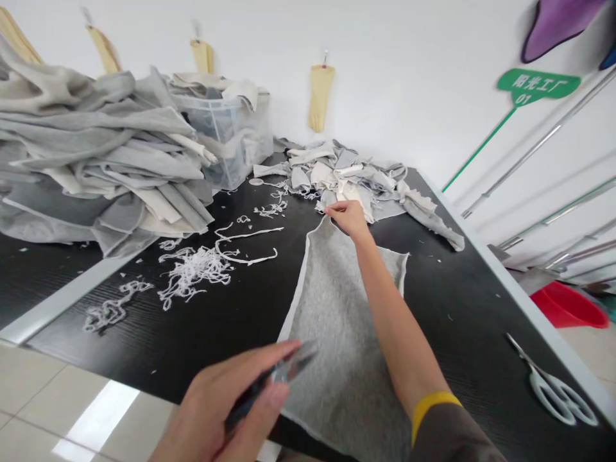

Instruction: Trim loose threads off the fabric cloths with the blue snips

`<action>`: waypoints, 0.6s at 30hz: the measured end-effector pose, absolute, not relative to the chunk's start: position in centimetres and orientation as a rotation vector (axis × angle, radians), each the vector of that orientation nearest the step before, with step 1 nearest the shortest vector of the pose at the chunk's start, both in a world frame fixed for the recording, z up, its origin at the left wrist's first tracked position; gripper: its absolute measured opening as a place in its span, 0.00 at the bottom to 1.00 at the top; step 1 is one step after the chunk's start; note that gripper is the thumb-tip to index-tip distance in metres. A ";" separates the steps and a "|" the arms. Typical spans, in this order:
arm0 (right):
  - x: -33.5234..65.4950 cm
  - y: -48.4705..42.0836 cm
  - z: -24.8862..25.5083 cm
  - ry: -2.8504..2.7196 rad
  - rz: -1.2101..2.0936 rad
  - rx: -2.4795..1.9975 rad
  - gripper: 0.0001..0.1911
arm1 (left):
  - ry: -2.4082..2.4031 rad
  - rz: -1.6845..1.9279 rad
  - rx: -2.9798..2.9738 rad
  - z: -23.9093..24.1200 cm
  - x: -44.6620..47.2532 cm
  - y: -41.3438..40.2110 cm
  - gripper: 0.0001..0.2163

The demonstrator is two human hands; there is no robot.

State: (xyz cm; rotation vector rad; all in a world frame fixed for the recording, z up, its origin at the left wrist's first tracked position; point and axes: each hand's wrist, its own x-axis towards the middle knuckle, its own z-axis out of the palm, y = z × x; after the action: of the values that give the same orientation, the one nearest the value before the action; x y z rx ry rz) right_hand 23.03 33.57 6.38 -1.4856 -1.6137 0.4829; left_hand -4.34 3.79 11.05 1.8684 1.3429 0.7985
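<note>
A grey knitted fabric piece point(337, 321) with a pale edge lies flat on the black table point(471, 301). My right hand point(349, 218) reaches far forward and pinches the fabric's far corner. My left hand point(231, 410) is close to the camera at the fabric's near edge, its fingers closed on small metal snips point(289, 369) with a dark handle.
A tall heap of grey and cream fabric point(96, 154) fills the left. A clear plastic bin point(226, 131) stands behind it. More cut pieces point(346, 173) lie at the back. White thread scraps point(192, 269) litter the middle. White-handled scissors point(553, 385) lie at right; a red basin point(568, 305) sits on the floor.
</note>
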 end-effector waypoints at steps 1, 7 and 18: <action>23.5 33.4 6.6 -1.598 0.497 -1.474 0.10 | 1.378 0.839 1.896 11.8 -3.5 5.4 0.17; 25.3 32.8 8.8 -1.497 0.725 -1.315 0.08 | 1.527 0.946 2.110 13.5 2.8 15.3 0.16; 27.6 31.2 11.7 -1.516 0.739 -1.321 0.09 | 1.642 0.563 2.521 13.6 9.4 26.5 0.19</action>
State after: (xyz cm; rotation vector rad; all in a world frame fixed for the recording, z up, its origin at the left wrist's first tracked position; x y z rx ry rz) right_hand 27.57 31.22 11.71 -1.3211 -1.5162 0.7393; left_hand 9.43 26.48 13.56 2.5213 1.6422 0.5635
